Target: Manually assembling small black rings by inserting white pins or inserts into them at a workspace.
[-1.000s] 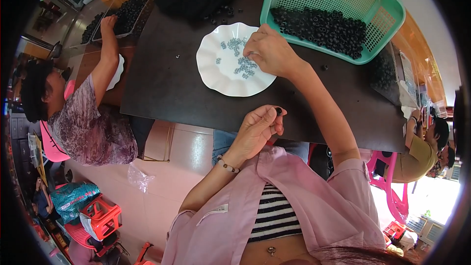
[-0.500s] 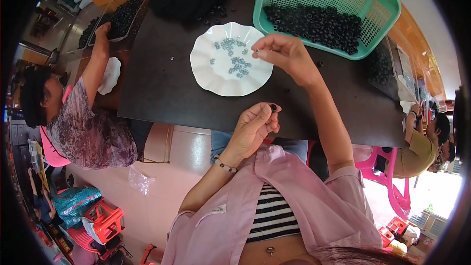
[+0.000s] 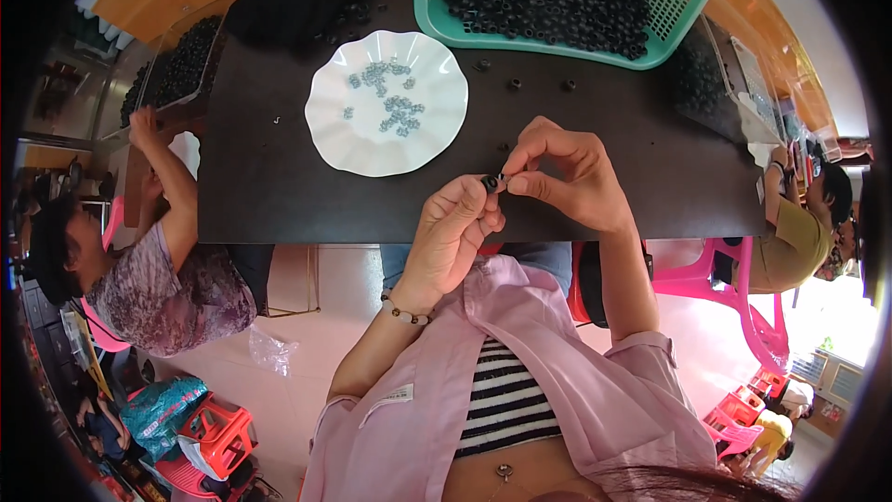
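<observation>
Between the thumb and fingers of my left hand (image 3: 457, 228) is a small black ring-shaped part (image 3: 490, 183), its opening turned to the right. My right hand (image 3: 571, 175) pinches a tiny piece right beside it; the piece is mostly covered by the fingertips, so its kind is unclear. Both hands meet just above the table's near edge. To their upper left stands a white scalloped plate (image 3: 325, 144) with small clear, silvery pieces (image 3: 402, 114) in two loose clusters. Beyond the hands, a green plastic basket (image 3: 711, 0) holds many black ring-shaped parts (image 3: 557, 9).
Loose black parts (image 3: 515, 85) lie on the dark table (image 3: 251, 186) below the basket. Black cloth (image 3: 288, 0) is heaped at the far left. Co-workers sit at left (image 3: 158, 288) and right (image 3: 790, 232), near clear bins of black parts (image 3: 190, 60). A pink chair (image 3: 715, 270) stands right.
My right hand has come down from beside the plate to my left fingertips, carrying the tiny piece. The view has shifted, and the co-worker at left has drawn an arm back from the bin.
</observation>
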Motion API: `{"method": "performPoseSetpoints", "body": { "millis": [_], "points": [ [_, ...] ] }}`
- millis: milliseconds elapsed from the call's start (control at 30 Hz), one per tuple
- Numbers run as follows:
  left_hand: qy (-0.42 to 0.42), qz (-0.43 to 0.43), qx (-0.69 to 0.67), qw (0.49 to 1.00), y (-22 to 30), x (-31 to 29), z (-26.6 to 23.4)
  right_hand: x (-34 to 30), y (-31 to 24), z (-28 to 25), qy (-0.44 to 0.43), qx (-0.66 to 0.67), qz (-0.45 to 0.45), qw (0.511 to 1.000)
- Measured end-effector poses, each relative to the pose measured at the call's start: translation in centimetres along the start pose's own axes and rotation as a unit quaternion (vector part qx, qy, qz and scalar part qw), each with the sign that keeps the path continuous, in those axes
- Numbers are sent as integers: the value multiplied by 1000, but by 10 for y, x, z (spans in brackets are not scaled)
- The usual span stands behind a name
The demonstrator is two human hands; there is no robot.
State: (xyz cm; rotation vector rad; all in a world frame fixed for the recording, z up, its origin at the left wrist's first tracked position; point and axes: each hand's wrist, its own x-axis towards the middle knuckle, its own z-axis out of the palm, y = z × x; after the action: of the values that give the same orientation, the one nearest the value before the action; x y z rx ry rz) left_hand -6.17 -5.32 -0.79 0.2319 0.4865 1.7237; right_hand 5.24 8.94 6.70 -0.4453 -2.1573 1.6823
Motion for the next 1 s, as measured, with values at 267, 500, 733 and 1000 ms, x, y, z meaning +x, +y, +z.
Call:
{"method": "performPoseSetpoints", "body": {
  "millis": [267, 500, 733, 1000],
  "points": [
    [16, -11, 43, 999, 1, 6, 5, -3, -2, -5, 32, -110, -45, 992],
    [24, 7, 144, 989, 0, 8, 3, -3, 2, -7, 22, -134, -62, 989],
    [20, 15, 170, 985, 3, 9, 1, 0, -2, -4, 24, -154, -64, 986],
    [-8, 0, 95, 995, 1, 10, -4, -2, 10, -2, 24, -84, -30, 996]
  ]
}}
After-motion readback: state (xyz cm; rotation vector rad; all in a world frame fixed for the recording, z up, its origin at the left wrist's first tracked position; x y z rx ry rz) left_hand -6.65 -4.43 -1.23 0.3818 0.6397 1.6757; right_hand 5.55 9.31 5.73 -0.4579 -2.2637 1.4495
